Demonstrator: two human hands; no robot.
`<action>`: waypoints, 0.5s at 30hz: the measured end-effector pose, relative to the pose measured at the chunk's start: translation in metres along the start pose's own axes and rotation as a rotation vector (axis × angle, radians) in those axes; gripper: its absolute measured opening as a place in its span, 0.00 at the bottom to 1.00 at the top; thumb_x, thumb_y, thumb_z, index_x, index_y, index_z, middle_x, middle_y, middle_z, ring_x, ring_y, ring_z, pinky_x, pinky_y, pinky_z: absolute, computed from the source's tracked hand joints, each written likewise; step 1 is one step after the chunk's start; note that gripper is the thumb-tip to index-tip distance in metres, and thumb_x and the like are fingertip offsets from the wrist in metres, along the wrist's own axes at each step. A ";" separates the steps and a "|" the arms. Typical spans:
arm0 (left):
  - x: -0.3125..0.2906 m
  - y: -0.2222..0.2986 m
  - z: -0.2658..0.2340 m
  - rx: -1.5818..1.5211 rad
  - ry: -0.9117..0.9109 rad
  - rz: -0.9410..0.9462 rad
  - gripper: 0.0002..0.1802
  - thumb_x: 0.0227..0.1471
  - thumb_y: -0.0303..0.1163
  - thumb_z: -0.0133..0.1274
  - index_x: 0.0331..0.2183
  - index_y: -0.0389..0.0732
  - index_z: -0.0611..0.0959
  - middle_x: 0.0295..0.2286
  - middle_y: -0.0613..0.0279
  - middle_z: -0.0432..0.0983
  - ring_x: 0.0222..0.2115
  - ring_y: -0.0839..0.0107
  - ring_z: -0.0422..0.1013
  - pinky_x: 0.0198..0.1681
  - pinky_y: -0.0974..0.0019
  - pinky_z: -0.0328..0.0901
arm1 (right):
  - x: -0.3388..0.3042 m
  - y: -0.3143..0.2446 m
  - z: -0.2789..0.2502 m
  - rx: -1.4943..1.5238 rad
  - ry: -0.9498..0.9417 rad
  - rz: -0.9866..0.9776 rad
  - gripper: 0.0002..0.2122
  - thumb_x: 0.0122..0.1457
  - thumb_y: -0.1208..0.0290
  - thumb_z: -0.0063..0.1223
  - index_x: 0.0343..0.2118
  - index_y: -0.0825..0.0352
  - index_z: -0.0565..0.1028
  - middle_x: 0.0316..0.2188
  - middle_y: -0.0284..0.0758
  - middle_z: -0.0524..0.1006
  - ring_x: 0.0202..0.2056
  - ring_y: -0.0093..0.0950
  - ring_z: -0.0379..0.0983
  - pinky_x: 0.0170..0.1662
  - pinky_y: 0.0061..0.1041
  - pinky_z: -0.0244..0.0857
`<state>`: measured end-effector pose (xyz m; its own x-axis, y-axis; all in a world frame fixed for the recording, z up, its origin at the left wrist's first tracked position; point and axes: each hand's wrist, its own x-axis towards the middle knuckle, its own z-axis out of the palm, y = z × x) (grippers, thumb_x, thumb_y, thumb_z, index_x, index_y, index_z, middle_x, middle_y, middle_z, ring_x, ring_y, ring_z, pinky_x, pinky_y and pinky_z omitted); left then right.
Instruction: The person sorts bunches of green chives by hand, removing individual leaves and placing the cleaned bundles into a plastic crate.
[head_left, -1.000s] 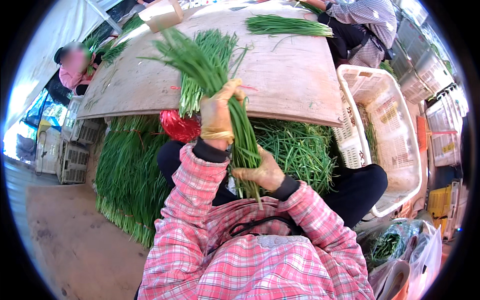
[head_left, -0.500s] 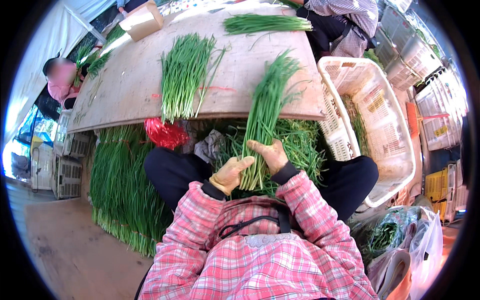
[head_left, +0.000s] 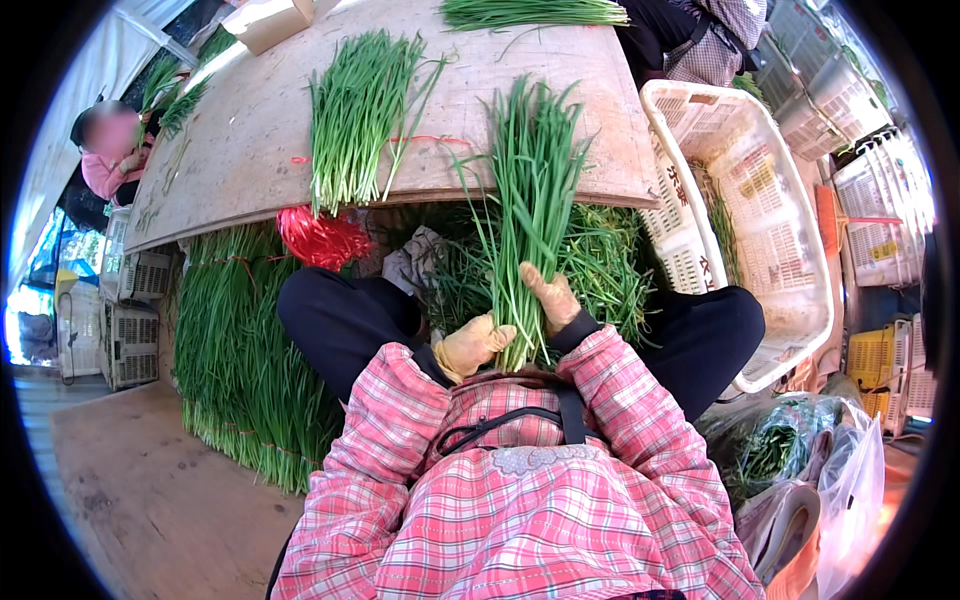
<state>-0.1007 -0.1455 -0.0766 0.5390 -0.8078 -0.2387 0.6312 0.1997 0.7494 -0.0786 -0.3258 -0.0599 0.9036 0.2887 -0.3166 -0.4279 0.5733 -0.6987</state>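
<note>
Greens fill the middle of the head view: a bunch (head_left: pixel 535 170) of long leaves, its pale stem ends low over the person's lap and its tips reaching past the front edge of the desk (head_left: pixel 240 150), right of that edge's middle. The right hand (head_left: pixel 552 299) grasps the bunch from the right, thumb against the stems; the left hand (head_left: pixel 470 349) has its grip on the stem ends from the left. A second bunch (head_left: pixel 355 125) lies on the desk, crossing toward the front edge. Loose greens (head_left: pixel 620 255) lie below that edge, with red string (head_left: pixel 322 238) farther left.

A firm but gentle grip should suit: hard squeezing could bruise the leaves, slackness could let the outer stems splay. Stem ends are best kept level, and the strays on the left drawn in.

Fingers behind the stems are hidden, so how far they wrap round is hard to tell. The upper rim cuts off a third bunch (head_left: pixel 530 13) and a co-worker (head_left: pixel 705 45) beyond the desk's right edge.
</note>
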 end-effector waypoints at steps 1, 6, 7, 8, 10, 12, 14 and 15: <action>-0.002 0.005 0.005 0.065 0.022 -0.020 0.21 0.59 0.38 0.46 0.50 0.36 0.68 0.43 0.61 0.70 0.40 0.73 0.69 0.44 0.68 0.66 | -0.002 0.003 0.003 0.047 0.012 -0.033 0.17 0.55 0.68 0.57 0.44 0.73 0.71 0.38 0.41 0.77 0.35 0.29 0.76 0.40 0.28 0.72; 0.001 0.003 0.003 0.264 0.072 -0.011 0.18 0.57 0.30 0.47 0.48 0.33 0.70 0.40 0.62 0.73 0.38 0.73 0.71 0.42 0.69 0.67 | -0.004 -0.004 0.012 -0.222 0.020 0.032 0.12 0.46 0.81 0.61 0.35 0.74 0.77 0.32 0.40 0.79 0.33 0.28 0.77 0.40 0.26 0.71; -0.001 0.009 0.000 0.247 0.081 -0.068 0.18 0.56 0.28 0.46 0.48 0.33 0.70 0.39 0.61 0.73 0.38 0.72 0.71 0.43 0.68 0.67 | -0.007 -0.005 0.013 -0.225 0.043 0.038 0.12 0.46 0.81 0.61 0.35 0.74 0.77 0.32 0.40 0.79 0.33 0.28 0.77 0.40 0.26 0.70; -0.001 0.015 -0.002 0.231 0.092 -0.124 0.17 0.55 0.27 0.46 0.47 0.32 0.70 0.39 0.61 0.74 0.37 0.71 0.72 0.43 0.67 0.67 | -0.008 -0.005 0.014 -0.229 0.066 0.045 0.11 0.46 0.81 0.60 0.35 0.75 0.77 0.32 0.40 0.79 0.33 0.28 0.77 0.41 0.25 0.70; 0.003 0.016 -0.007 -0.112 -0.048 -0.014 0.15 0.56 0.31 0.45 0.44 0.33 0.74 0.39 0.57 0.74 0.37 0.67 0.73 0.42 0.62 0.68 | -0.011 0.002 0.019 -0.335 0.032 -0.060 0.12 0.47 0.79 0.60 0.37 0.73 0.77 0.32 0.38 0.79 0.32 0.27 0.77 0.40 0.26 0.70; 0.012 0.011 -0.007 -0.252 0.159 0.027 0.18 0.58 0.39 0.47 0.43 0.34 0.75 0.39 0.57 0.75 0.38 0.68 0.73 0.42 0.62 0.68 | -0.004 0.008 0.017 -0.260 -0.020 -0.080 0.12 0.48 0.78 0.60 0.37 0.72 0.77 0.31 0.36 0.79 0.31 0.27 0.76 0.38 0.26 0.71; 0.009 0.010 -0.013 -0.117 0.179 0.003 0.24 0.53 0.46 0.53 0.45 0.37 0.74 0.36 0.58 0.77 0.37 0.69 0.74 0.41 0.63 0.69 | 0.000 0.009 0.016 -0.251 0.118 0.054 0.12 0.48 0.75 0.62 0.36 0.73 0.76 0.30 0.36 0.78 0.29 0.25 0.75 0.33 0.25 0.70; 0.008 0.020 -0.006 -0.104 0.150 -0.050 0.25 0.52 0.45 0.54 0.45 0.37 0.74 0.35 0.57 0.77 0.34 0.68 0.75 0.39 0.64 0.70 | -0.004 -0.002 0.017 -0.258 0.125 0.082 0.13 0.49 0.74 0.62 0.37 0.72 0.75 0.31 0.36 0.78 0.29 0.25 0.75 0.33 0.25 0.70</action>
<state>-0.0809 -0.1446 -0.0673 0.5780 -0.7277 -0.3693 0.7090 0.2239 0.6687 -0.0820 -0.3158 -0.0462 0.8685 0.2203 -0.4441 -0.4949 0.3335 -0.8024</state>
